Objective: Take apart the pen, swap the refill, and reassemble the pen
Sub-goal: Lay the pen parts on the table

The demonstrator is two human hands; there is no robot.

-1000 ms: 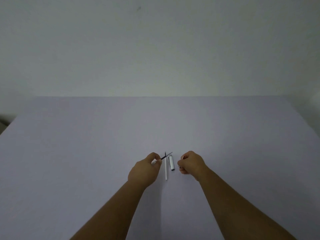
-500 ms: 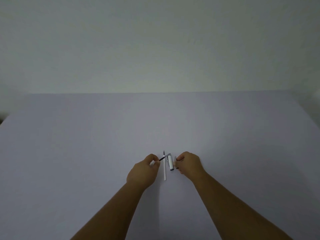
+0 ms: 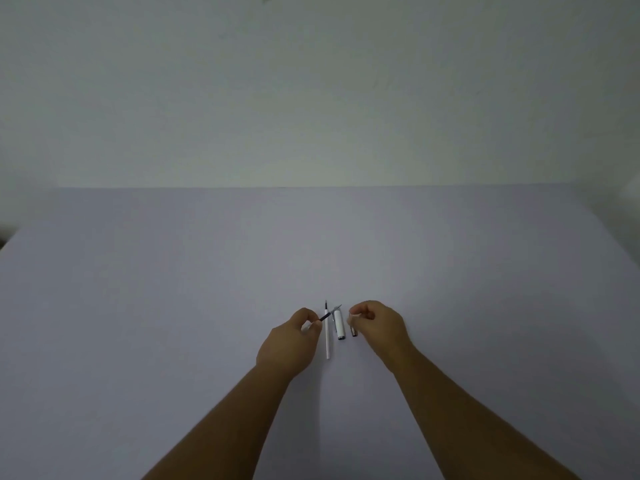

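Pen lies in pieces on the pale table (image 3: 173,306); the step in hand looks like the refill swap itself. Left hand (image 3: 289,342) pinches a thin dark-tipped refill (image 3: 329,315) between thumb and forefinger, tip angled up and to the right. Right hand (image 3: 379,325) is curled around a small dark piece (image 3: 353,330), probably the pen's tip section; its lower end sits at or close to the table. Between the hands lie a slim white refill (image 3: 327,341) and, just beside it, a short white cap (image 3: 339,325), both flat on the table.

Next move likely calls for setting one refill down and threading the other into the barrel. The barrel itself cannot be made out. Nothing else crowds the parts.
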